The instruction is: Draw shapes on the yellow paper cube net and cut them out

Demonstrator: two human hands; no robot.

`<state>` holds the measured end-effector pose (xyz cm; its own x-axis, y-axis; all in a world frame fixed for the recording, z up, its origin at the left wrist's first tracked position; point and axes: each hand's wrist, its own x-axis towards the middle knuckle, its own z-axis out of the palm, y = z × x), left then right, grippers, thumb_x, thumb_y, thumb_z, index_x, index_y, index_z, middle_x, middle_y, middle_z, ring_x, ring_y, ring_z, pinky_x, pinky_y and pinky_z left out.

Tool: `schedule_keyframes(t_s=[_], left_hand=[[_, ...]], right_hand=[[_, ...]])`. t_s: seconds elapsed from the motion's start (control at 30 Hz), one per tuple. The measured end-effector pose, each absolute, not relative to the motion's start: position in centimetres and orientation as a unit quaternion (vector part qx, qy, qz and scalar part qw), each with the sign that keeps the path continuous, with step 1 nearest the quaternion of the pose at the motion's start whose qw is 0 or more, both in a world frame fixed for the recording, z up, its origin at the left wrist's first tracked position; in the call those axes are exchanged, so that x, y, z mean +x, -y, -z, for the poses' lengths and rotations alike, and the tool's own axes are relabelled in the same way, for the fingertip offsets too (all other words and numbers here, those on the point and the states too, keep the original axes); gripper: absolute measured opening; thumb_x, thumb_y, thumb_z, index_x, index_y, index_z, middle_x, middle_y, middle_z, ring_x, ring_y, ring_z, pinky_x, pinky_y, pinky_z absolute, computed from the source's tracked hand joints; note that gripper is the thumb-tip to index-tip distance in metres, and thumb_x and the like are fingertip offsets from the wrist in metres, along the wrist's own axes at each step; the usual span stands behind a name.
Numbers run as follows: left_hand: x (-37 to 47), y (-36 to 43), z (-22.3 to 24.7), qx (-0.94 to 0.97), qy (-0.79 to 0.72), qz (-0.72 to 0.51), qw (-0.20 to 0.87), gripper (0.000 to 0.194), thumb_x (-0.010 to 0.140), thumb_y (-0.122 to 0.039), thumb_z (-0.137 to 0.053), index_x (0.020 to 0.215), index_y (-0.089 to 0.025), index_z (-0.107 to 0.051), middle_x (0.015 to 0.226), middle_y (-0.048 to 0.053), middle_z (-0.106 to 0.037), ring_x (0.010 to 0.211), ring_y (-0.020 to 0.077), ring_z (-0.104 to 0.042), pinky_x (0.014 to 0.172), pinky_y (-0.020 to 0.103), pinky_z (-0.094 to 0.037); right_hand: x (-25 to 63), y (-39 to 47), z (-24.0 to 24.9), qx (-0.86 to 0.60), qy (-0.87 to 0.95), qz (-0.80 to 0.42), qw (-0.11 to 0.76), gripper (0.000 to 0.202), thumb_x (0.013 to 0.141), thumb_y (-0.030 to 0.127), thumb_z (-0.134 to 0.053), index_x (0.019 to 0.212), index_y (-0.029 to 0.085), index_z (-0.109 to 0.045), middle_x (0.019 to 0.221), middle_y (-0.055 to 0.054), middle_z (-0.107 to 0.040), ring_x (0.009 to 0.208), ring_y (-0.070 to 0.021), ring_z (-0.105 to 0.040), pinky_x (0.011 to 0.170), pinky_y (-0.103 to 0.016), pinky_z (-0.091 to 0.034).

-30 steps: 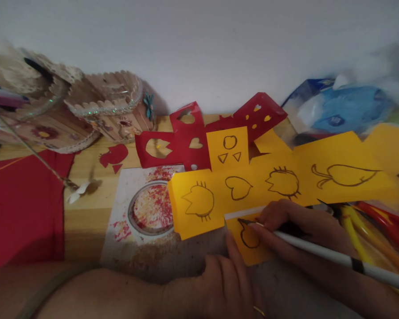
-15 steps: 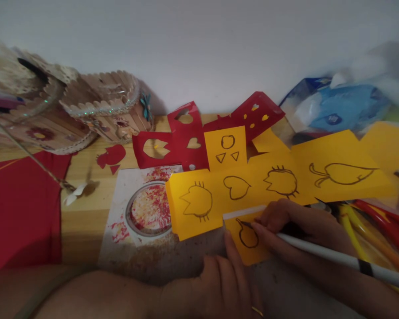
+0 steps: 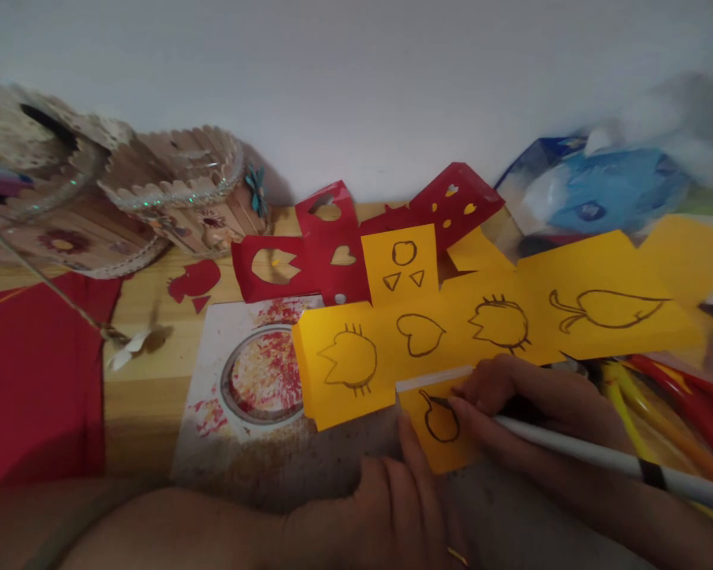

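Note:
My right hand (image 3: 511, 404) grips a long white pen (image 3: 576, 443) with a black band. Its dark tip touches a small flap of the yellow card cutout (image 3: 341, 404), near the neck of a dark pear-like outline. My left hand (image 3: 392, 499) is low in the middle, fingers mostly curled, with a fingertip on the left edge of that flap. What the thumb does underneath is hidden. Across the other panels run dark outlines: crowned round shapes, a heart, a circle with triangles, and a long leaf-like form with a curled tail.
Behind lies a red card (image 3: 333, 273) with cut-out holes. To the left are a red scrap (image 3: 202, 277), red sheets (image 3: 36, 380), and craft-stick containers (image 3: 178, 182). A paint-flecked board (image 3: 199, 396) lies below. At right are red and yellow tools (image 3: 677, 404) and a blue packet (image 3: 618, 190).
The whole view has shifted slightly, so things sit a little further left. Both hands hold nearly the same places, and the pen tip stays on the flap.

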<state>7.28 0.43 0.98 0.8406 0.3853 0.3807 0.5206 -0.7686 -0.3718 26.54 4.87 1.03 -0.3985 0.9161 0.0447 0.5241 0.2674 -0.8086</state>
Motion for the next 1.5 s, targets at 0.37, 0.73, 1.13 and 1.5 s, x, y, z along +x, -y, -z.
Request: schedule_keyframes(t_s=[0.37,0.73,1.13,1.5], left_hand=[[7.09,-0.68,-1.03,-0.931,0.225,0.148,0.246,0.029,0.095,-0.007,-0.036,0.083,-0.016,-0.06,0.072,-0.003,-0.073,0.049,0.0092,-0.057,0.046,0.018,-0.043],[6.88,-0.66,-0.95,-0.934,0.214,0.143,0.246,0.027,0.094,-0.008,-0.039,0.082,-0.015,-0.062,0.073,-0.001,-0.073,0.049,0.0091,-0.056,0.046,0.019,-0.043],[6.74,-0.76,-0.97,-0.941,0.2,0.124,0.241,0.017,0.095,-0.017,-0.049,0.085,-0.014,-0.063,0.077,0.0,-0.074,0.051,0.0086,-0.057,0.046,0.017,-0.044],[6.72,-0.81,-1.23,-0.943,0.199,0.125,0.237,0.021,0.095,-0.012,-0.046,0.086,-0.015,-0.064,0.078,0.0,-0.074,0.05,0.0083,-0.057,0.046,0.017,-0.043]], right_hand=[[26.43,-5.12,-1.2,-0.481,0.749,-0.377,0.257,0.027,0.084,0.023,-0.06,0.062,0.024,-0.044,0.053,0.004,-0.057,0.048,-0.0127,-0.057,0.041,-0.023,-0.042],[26.4,-5.13,-1.38,-0.484,0.747,-0.379,0.252,0.028,0.085,0.026,-0.059,0.062,0.024,-0.044,0.053,0.004,-0.057,0.046,-0.0115,-0.054,0.041,-0.023,-0.041],[26.47,-5.16,-1.62,-0.478,0.756,-0.373,0.246,0.029,0.083,0.022,-0.058,0.06,0.024,-0.041,0.051,0.004,-0.055,0.045,-0.0115,-0.052,0.04,-0.022,-0.04],[26.33,-5.21,-1.5,-0.482,0.763,-0.347,0.256,0.029,0.083,0.021,-0.056,0.059,0.024,-0.039,0.05,0.004,-0.056,0.044,-0.0113,-0.052,0.04,-0.023,-0.039]])
